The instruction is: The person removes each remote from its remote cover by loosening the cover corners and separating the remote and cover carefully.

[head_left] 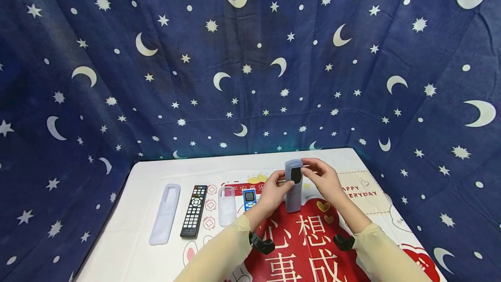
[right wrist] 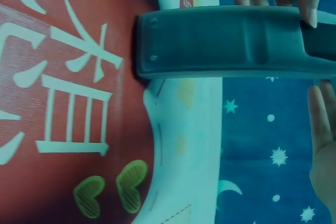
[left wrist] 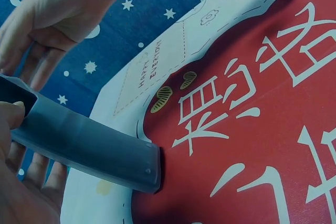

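Standing on end on the red part of the table, a translucent grey remote cover shows a dark surface in its upper window; what is inside is mostly hidden. My left hand grips it from the left, the thumb on the front by the window and the other fingers behind. At the upper right edge, my right hand pinches the cover between thumb and index finger. In the left wrist view the cover slants down, its lower end on the printed cloth. Its other right fingers hang fairly straight.
Left of the hands lie a long empty translucent cover, a black remote control, a shorter translucent cover and a small blue remote with a screen. A starry blue curtain rises behind the white table.
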Motion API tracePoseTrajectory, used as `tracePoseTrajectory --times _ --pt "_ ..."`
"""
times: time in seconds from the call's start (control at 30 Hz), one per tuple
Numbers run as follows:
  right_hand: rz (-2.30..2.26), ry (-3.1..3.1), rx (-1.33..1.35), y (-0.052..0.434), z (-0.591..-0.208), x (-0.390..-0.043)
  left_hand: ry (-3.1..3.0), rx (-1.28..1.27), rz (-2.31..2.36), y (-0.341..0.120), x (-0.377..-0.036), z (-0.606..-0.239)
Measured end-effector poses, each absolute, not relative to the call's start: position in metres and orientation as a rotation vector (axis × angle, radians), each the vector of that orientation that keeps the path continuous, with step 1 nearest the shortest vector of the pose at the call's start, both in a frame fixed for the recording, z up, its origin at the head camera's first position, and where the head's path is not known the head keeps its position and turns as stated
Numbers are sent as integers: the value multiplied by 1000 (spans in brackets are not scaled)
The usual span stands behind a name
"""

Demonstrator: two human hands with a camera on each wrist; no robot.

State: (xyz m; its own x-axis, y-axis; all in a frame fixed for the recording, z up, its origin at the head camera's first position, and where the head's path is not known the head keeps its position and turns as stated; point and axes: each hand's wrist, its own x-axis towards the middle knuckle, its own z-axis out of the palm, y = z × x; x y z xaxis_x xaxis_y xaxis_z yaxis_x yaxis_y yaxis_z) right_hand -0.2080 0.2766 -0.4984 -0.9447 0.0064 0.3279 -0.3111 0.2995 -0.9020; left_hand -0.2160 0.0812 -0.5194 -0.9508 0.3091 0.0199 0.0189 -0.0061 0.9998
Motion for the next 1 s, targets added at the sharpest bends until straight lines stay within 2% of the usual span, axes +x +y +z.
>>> tracePoseTrajectory --times 0.23,0.57,1.0 --pt "1635 -2307 266 261 -463 -192 2068 312 2041 83 -217 -523" --pt "1638 -2372 252 275 -485 -216 2072 364 2022 78 -218 -523" --pt "1892 -2471 174 287 -482 -239 2110 448 1962 73 -218 -524"
